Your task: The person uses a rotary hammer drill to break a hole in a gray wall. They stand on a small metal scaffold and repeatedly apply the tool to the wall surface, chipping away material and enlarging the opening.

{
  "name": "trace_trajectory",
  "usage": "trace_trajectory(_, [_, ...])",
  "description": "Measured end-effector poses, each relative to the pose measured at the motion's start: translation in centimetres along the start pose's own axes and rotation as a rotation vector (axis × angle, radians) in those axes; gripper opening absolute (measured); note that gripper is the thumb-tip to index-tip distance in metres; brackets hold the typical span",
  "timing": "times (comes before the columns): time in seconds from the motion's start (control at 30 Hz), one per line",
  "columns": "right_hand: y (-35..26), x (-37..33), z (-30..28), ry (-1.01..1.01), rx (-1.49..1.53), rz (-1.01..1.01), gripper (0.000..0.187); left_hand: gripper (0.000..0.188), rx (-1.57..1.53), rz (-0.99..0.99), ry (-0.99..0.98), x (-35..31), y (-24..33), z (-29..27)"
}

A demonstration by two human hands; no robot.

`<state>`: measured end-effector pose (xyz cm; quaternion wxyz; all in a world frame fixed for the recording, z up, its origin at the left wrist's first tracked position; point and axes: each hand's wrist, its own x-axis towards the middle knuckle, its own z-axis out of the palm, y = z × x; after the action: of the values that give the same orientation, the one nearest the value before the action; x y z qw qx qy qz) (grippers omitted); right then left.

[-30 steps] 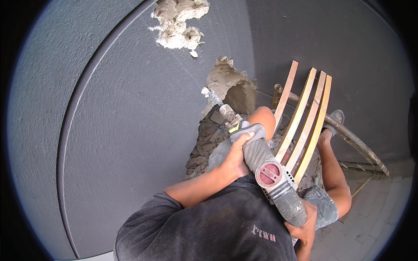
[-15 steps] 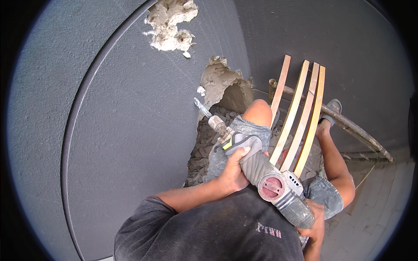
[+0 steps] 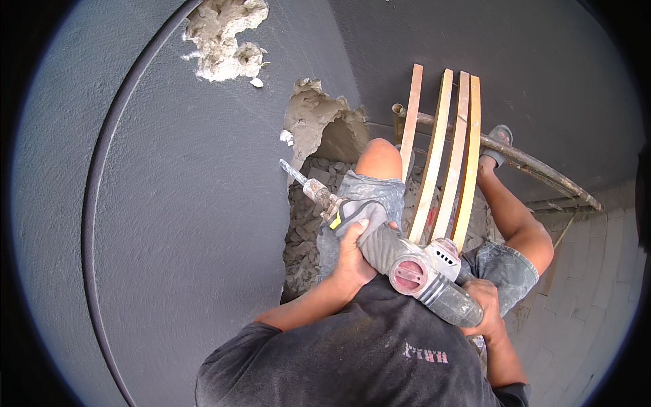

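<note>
A dusty grey demolition hammer (image 3: 383, 247) lies slantwise across my lap, with a red round cap on its body. My left hand (image 3: 354, 256) wraps around its front barrel, thumb on top over a grey cloth-like cover (image 3: 361, 211). At the rear, the fingers of my right hand (image 3: 483, 305) close around the handle, which they partly hide. The chisel bit (image 3: 293, 171) points up and left, its tip at the dark grey wall (image 3: 190, 203) by the left edge of a broken-out hole (image 3: 312, 112). Whether the tip touches the wall I cannot tell.
Broken rubble (image 3: 305, 230) fills the ground below the hole. Several wooden slats (image 3: 434, 149) rise beyond my lap, between my knees, near a rusty metal pipe frame (image 3: 542, 165). A second chipped patch (image 3: 227, 37) is higher on the wall; a dark curved strip (image 3: 98, 156) runs at left.
The whole view has shifted, so the scene sits further left. The bit's tip is slightly lower beside the hole's edge. Both hands keep their hold on the hammer.
</note>
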<state>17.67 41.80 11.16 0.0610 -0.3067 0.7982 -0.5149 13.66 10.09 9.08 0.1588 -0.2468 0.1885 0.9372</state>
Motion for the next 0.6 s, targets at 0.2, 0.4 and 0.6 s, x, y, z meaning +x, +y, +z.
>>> trace_trajectory(0.2, [-0.3, 0.9, 0.3, 0.03, 0.014, -0.02, 0.032, 0.045, 0.013, 0.02, 0.011, 0.4, 0.1, -0.3])
trace_trajectory(0.4, [0.1, 1.9, 0.5, 0.042, 0.049, -0.004, 0.03, 0.045, 0.048, 0.06, -0.002, 1.3, 0.5, -1.1])
trace_trajectory(0.6, [0.9, 3.4, 2.0, -0.021, 0.019, 0.0, 0.039, 0.044, 0.085, 0.098, 0.026, 2.0, 3.0, -2.5])
